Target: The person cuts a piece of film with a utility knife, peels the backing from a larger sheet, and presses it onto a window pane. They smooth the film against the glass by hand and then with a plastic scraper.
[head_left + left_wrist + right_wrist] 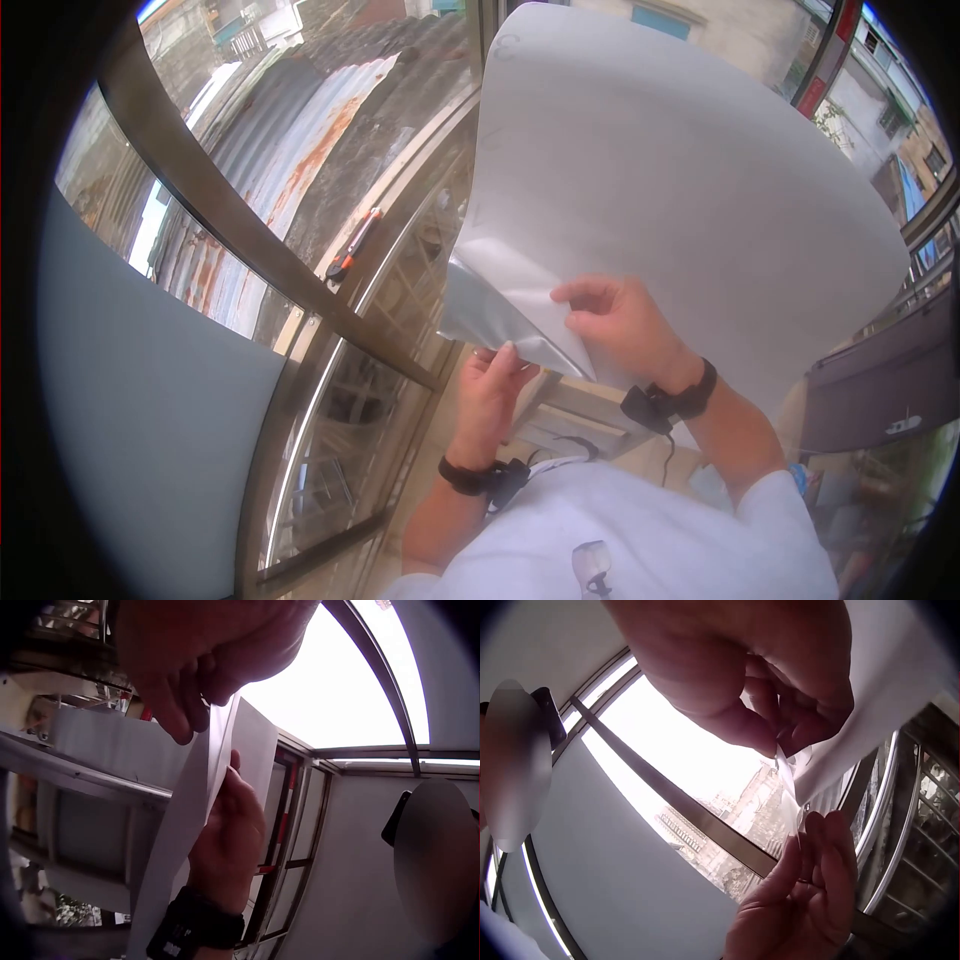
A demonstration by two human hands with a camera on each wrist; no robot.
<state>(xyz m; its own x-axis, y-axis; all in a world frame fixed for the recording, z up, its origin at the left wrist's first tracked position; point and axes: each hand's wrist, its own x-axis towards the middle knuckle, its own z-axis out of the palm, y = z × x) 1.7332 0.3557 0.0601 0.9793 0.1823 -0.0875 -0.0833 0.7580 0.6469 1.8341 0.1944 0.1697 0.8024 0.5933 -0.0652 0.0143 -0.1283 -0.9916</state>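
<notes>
A large pale sheet [680, 170] stands curved before the person, its lower left corner folded to show a shiny silvery layer [490, 315]. The left hand [490, 395] pinches the lower edge of that layer between thumb and fingers. To its right, the right hand [635, 325] pinches the white part near the fold. In the left wrist view, the left hand [217, 645] holds the sheet's edge [180, 825], with the right hand [229, 832] beyond. The right wrist view has the right hand [757, 675] pinching a thin edge [787, 791] above the left hand [802, 900].
An orange and black cutter [352, 246] lies on the window ledge at the left. Brown window frames [215, 200] surround the person, with corrugated roofs [290, 130] outside. Below the hands is a ladder-like frame [580, 405]. A dark panel [880, 360] stands at the right.
</notes>
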